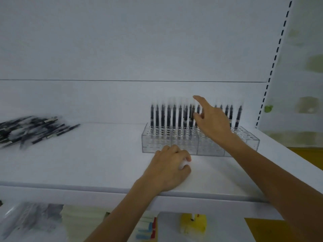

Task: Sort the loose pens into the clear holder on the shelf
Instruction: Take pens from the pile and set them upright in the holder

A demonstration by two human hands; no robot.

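Right hand (214,123) reaching over pens (168,116) standing in clear holder (157,142), grip spread, left hand (172,165) resting on shelf (87,163), grip curled, loose pens (31,131) lying well apart

Directly below the left hand's fingers (174,151), lower down, sits a blurred yellow block (193,224), with a pale cream sheet stack (82,218) leftward. Well right of the right hand's fingers (201,101) rises a white black-slotted upright (272,67).
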